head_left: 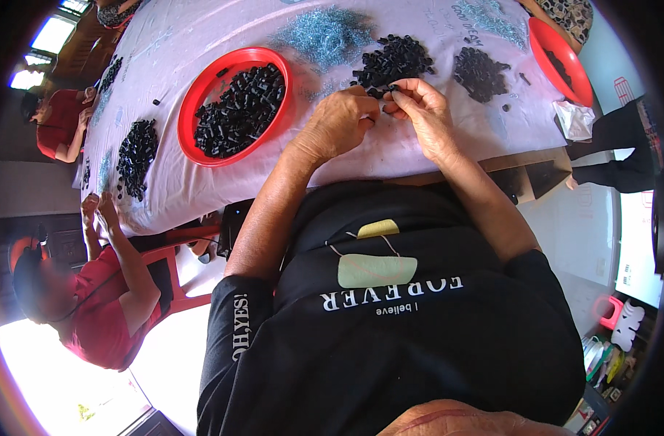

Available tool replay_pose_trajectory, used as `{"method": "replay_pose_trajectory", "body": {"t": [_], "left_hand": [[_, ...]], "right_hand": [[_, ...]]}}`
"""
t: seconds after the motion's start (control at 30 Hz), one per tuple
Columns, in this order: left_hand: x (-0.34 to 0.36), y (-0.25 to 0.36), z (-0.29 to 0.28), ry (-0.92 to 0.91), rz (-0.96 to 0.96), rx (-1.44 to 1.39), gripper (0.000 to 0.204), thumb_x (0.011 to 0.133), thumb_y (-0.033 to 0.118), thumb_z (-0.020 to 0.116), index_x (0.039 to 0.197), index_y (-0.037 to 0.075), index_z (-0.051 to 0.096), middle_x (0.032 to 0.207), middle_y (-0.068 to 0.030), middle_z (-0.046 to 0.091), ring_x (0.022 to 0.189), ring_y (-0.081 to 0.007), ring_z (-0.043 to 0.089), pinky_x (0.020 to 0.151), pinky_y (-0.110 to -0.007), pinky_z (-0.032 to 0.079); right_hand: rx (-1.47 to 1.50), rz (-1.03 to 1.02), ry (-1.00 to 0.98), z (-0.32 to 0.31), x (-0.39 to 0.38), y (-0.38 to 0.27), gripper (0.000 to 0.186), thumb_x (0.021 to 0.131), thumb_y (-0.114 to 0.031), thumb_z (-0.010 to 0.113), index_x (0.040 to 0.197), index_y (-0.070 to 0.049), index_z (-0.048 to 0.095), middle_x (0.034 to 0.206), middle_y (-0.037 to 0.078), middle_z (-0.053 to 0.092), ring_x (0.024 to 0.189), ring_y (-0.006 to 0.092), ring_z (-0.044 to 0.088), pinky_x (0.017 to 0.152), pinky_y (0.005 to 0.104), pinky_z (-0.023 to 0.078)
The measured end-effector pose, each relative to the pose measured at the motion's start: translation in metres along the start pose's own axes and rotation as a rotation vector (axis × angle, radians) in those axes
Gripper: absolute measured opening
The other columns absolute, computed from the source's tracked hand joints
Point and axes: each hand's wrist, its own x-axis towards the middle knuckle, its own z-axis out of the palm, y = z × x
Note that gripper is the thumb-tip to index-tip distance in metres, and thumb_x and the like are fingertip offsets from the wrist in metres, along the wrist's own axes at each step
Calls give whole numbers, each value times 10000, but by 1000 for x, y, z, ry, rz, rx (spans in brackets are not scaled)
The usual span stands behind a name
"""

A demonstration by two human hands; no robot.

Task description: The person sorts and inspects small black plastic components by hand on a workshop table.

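Black plastic bits everywhere on this one: the person's left hand (339,120) and right hand (423,109) meet over the near edge of a table covered in a pale pinkish cloth (390,156), fingertips almost touching. The right hand pinches a small black piece (393,89) between thumb and forefinger, fingers narrowed around it. The left hand is curled in close with its fingers bunched toward that same piece, but whether it's actually gripping anything is hard to tell, since the knuckles hide the fingertips. Just beyond the hands sits a loose pile of the same black parts (393,62), and a second pile (479,73) lies a bit to the right of it. To the left there's a round red tray (201,91) heaped with more black parts (the full one), plus another red tray (557,54) at the far right edge of the table. A bluish pile of small metal bits (328,33) lies farther back. A co-worker in a red shirt (103,320) sits along the left side.
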Motion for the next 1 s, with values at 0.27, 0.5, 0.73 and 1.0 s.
{"method": "replay_pose_trajectory", "body": {"t": [0.27, 0.5, 0.73, 1.0], "left_hand": [[-4, -12, -10, 69, -84, 41, 91, 814, 76, 649, 884, 50, 699, 891, -128, 686, 785, -292, 692, 699, -359, 546], [-4, 1, -3, -85, -143, 72, 102, 795, 130, 656, 861, 59, 689, 868, -129, 695, 787, -310, 687, 710, -396, 540], [-3, 1, -1, -49, -79, 54, 107, 758, 100, 666, 858, 62, 665, 821, -142, 688, 787, -336, 673, 719, -423, 527], [5, 1, -6, 71, -143, -328, 113, 876, 26, 619, 978, -21, 615, 826, -127, 693, 706, -204, 687, 666, -302, 549]], "right_hand": [[-17, 7, 5, 2, -2, -2, 144, 941, -87, 616, 1074, -33, 628, 949, 59, 695, 814, 132, 684, 709, 240, 545], [-7, 3, 3, 1, -1, -2, 137, 944, -82, 613, 1070, -32, 629, 948, 58, 693, 818, 131, 682, 724, 242, 550], [2, 12, -22, 2, -2, -3, 139, 954, -98, 604, 1081, -47, 626, 969, 53, 690, 823, 113, 656, 761, 247, 528], [-29, 36, -54, 2, -3, -6, 175, 953, -106, 604, 1118, -48, 617, 978, 46, 694, 832, 106, 659, 741, 236, 518]]}}
